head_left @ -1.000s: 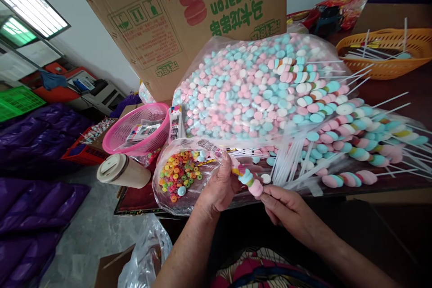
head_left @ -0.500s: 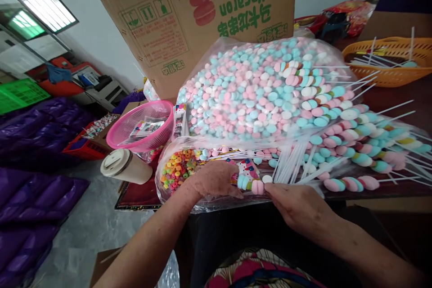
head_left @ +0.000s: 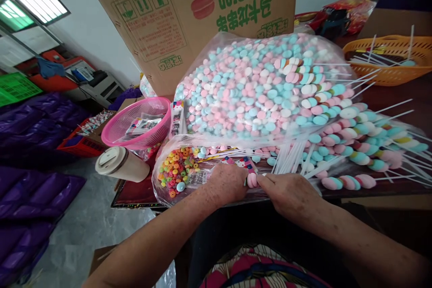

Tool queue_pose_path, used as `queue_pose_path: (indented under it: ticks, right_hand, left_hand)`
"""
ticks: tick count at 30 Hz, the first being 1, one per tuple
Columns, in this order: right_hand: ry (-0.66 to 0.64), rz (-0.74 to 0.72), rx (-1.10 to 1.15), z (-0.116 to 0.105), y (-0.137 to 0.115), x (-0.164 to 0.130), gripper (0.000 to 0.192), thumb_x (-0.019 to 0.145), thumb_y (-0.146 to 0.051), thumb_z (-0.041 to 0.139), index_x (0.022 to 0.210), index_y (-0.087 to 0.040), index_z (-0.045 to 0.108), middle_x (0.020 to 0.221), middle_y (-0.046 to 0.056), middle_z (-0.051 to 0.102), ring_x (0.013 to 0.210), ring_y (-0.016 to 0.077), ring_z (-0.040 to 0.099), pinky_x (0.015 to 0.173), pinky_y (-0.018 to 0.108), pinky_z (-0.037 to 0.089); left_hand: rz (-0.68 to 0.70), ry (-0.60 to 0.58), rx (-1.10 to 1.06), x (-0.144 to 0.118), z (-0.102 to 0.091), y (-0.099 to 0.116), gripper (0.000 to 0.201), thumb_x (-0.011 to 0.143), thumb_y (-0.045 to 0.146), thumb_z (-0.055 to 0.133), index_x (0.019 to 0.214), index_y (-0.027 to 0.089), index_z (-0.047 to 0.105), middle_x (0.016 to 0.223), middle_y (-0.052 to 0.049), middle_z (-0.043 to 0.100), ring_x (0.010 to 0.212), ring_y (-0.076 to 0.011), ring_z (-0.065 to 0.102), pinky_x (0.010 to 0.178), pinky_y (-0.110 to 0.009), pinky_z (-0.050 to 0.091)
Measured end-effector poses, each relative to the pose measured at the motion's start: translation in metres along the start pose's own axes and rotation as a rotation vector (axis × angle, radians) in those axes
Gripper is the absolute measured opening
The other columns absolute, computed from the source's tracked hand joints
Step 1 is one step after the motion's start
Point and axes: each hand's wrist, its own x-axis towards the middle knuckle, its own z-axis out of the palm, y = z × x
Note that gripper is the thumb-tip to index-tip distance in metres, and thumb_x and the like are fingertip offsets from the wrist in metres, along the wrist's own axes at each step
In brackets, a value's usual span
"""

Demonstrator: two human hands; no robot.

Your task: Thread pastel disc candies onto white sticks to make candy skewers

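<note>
Low at the table's front edge, both hands meet on one marshmallow skewer. My left hand (head_left: pixel 228 183) is wrapped round its left end and hides most of it. A pink marshmallow (head_left: pixel 251 180) shows between the hands. Pressed against that piece's right side are the thumb and fingers of my right hand (head_left: pixel 292 193), closed; the stick is hidden. Left of the hands lie colourful cereal rings (head_left: pixel 177 166) on clear plastic, with one blue marshmallow (head_left: pixel 181 186) among them. White sticks (head_left: pixel 286 157) lie bundled just beyond my right hand.
A large clear bag of marshmallows (head_left: pixel 236 85) fills the middle, before a tall cardboard box (head_left: pixel 141 31). Finished skewers (head_left: pixel 364 144) are piled right, near an orange basket (head_left: pixel 405 74). A pink basket (head_left: pixel 108 132) and a lidded cup (head_left: pixel 135 166) stand left.
My left hand has closed over the blue end of the skewer, which was visible beside its fingers before. My right hand has shifted slightly left and keeps its grip.
</note>
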Motion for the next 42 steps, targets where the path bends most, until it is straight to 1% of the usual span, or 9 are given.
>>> queue_pose_path:
  ticks: [5,8,10,13,18,23,28,34,42]
  right_hand:
    - [0.126,-0.071,0.017,-0.005,0.014,-0.005,0.029,0.073,0.000,0.039,0.086,-0.018,0.058,0.062,0.000,0.061,0.053,0.0144,0.055,0.049,0.028,0.025]
    - [0.214,-0.120,-0.027,-0.010,0.018,-0.007,0.031,0.075,0.000,0.036,0.086,-0.017,0.059,0.057,0.000,0.058,0.051,0.0151,0.054,0.050,0.029,0.026]
    - [0.232,-0.130,-0.066,-0.012,0.018,-0.009,0.032,0.075,0.000,0.035,0.087,-0.017,0.060,0.058,0.000,0.059,0.050,0.0157,0.054,0.050,0.030,0.027]
    - [0.171,-0.099,-0.054,-0.015,0.016,-0.012,0.033,0.075,-0.001,0.036,0.090,-0.018,0.060,0.065,0.002,0.064,0.052,0.0165,0.055,0.050,0.030,0.028]
    - [-0.076,0.056,0.275,-0.024,0.019,-0.014,0.024,0.088,-0.017,0.037,0.088,-0.023,0.060,0.068,0.000,0.066,0.054,0.0150,0.057,0.048,0.026,0.032]
    - [-0.089,0.195,0.497,-0.034,0.020,-0.008,0.030,0.092,-0.027,0.035,0.077,-0.023,0.060,0.060,-0.001,0.062,0.050,0.0132,0.053,0.047,0.024,0.034]
    - [-0.007,0.072,0.365,-0.035,0.023,-0.009,0.026,0.092,-0.018,0.036,0.082,-0.021,0.061,0.063,-0.001,0.061,0.053,0.0125,0.053,0.049,0.023,0.035]
    - [0.331,-0.256,-0.185,-0.040,0.031,-0.011,0.026,0.087,-0.005,0.039,0.104,-0.012,0.057,0.070,0.005,0.062,0.062,0.0179,0.050,0.059,0.033,0.033]
    - [0.307,-0.351,-0.172,-0.034,0.020,-0.009,0.022,0.088,-0.006,0.038,0.100,-0.009,0.056,0.067,0.004,0.059,0.059,0.0178,0.049,0.057,0.034,0.030]
  left_hand:
    - [0.062,-0.283,-0.357,0.006,-0.058,-0.007,0.058,0.036,0.033,0.087,0.091,0.026,0.067,0.072,-0.002,0.067,0.067,-0.0247,0.061,0.067,-0.031,0.043]
    - [-0.075,-0.601,-0.311,0.009,-0.083,-0.015,0.032,0.047,0.032,0.083,0.075,0.022,0.068,0.055,0.001,0.061,0.046,-0.0163,0.051,0.051,-0.026,0.037]
    - [-0.097,-0.678,-0.251,0.008,-0.085,-0.018,0.015,0.057,0.030,0.076,0.064,0.022,0.065,0.050,0.003,0.057,0.044,-0.0140,0.048,0.048,-0.024,0.035]
    - [-0.016,-0.543,-0.051,0.003,-0.076,-0.014,0.011,0.060,0.025,0.072,0.062,0.023,0.062,0.054,0.003,0.057,0.051,-0.0159,0.052,0.053,-0.024,0.038]
    - [0.052,-0.064,0.264,-0.005,-0.056,-0.004,0.018,0.057,0.012,0.066,0.057,0.023,0.053,0.048,0.000,0.049,0.067,-0.0270,0.059,0.080,-0.039,0.040]
    - [0.253,0.059,0.378,-0.007,-0.053,-0.005,0.015,0.062,0.013,0.064,0.060,0.021,0.052,0.054,-0.003,0.056,0.062,-0.0248,0.059,0.075,-0.038,0.041]
    - [0.282,-0.133,0.630,-0.010,-0.063,-0.004,0.010,0.078,0.020,0.053,0.083,0.016,0.060,0.073,-0.008,0.066,0.070,-0.0236,0.060,0.070,-0.035,0.042]
    - [0.161,-0.546,0.101,-0.005,-0.074,0.000,0.029,0.072,0.044,0.067,0.086,0.019,0.064,0.075,0.003,0.064,0.068,-0.0129,0.057,0.061,-0.020,0.039]
    - [0.075,-0.534,0.194,0.005,-0.061,0.005,0.037,0.066,0.045,0.070,0.090,0.018,0.065,0.081,-0.001,0.067,0.073,-0.0170,0.059,0.065,-0.024,0.041]
